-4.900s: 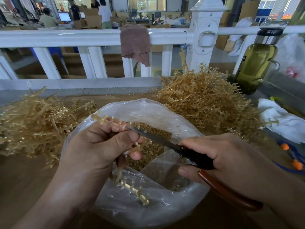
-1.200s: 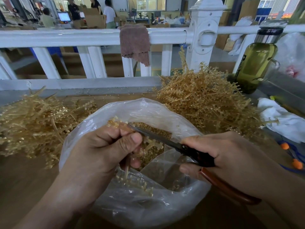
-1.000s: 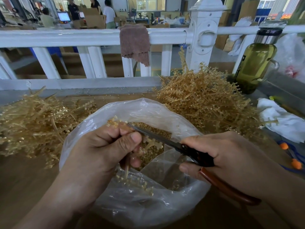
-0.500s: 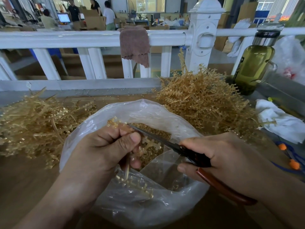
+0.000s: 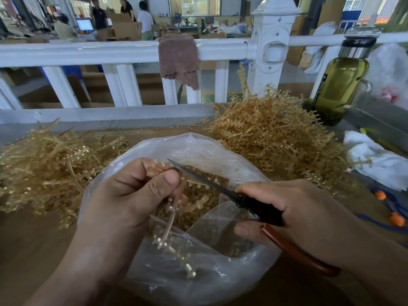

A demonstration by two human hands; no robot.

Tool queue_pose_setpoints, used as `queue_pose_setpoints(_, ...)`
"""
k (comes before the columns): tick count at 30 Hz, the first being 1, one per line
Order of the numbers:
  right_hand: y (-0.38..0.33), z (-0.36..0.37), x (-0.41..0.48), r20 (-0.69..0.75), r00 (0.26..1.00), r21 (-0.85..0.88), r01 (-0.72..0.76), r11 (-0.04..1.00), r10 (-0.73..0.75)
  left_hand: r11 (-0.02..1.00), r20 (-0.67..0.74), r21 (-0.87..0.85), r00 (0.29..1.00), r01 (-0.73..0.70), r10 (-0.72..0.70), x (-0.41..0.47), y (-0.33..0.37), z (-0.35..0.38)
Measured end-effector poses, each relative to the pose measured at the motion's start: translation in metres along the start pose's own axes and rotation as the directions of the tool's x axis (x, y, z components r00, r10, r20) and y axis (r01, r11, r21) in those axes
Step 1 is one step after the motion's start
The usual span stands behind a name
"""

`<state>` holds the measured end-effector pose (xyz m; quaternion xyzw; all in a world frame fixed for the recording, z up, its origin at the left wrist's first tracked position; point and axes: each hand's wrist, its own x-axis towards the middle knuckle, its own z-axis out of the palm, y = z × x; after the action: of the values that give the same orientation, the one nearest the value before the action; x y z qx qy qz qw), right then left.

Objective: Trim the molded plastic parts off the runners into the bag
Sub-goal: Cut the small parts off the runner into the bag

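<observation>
Left hand (image 5: 132, 195) pinches a runner (image 5: 169, 219) over the open plastic bag (image 5: 198, 146), near centre. Right hand (image 5: 298, 213) grips scissors (image 5: 209, 184), whose blade tip lies beside the left thumb. Advised: cut flush at each gate, stay above the bag mouth, and keep fingers clear.

- 2 hands: left hand (image 5: 123, 202), right hand (image 5: 293, 217)
- 1 pair of scissors (image 5: 254, 204)
- 1 clear plastic bag (image 5: 198, 146)
- 1 runner (image 5: 170, 219) up in the fingers
- 2 big piles of runners: left heap (image 5: 44, 168), right heap (image 5: 276, 138)
- 1 brown towel (image 5: 178, 60), 1 white rag (image 5: 375, 160)
- 1 glass bottle (image 5: 340, 89)
- 2 orange beads: far bead (image 5: 380, 195), near bead (image 5: 397, 219)
</observation>
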<state>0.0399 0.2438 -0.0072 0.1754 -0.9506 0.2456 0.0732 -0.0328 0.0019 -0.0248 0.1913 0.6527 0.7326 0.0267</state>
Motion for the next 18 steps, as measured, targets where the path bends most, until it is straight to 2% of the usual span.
queue_pose_setpoints(5, -0.003, -0.004, -0.002, 0.000, 1.000, -0.025, 0.007, 1.000, -0.007, 0.997, -0.051, -0.079, 0.999, 0.004, -0.008, 0.003, -0.003, -0.001)
queue_pose_setpoints(18, -0.004, -0.014, -0.005, 0.024, 1.000, -0.142, 0.001, 0.990, 0.003, 0.998, -0.089, -0.055, 0.996, -0.007, 0.002, 0.003, 0.002, 0.001)
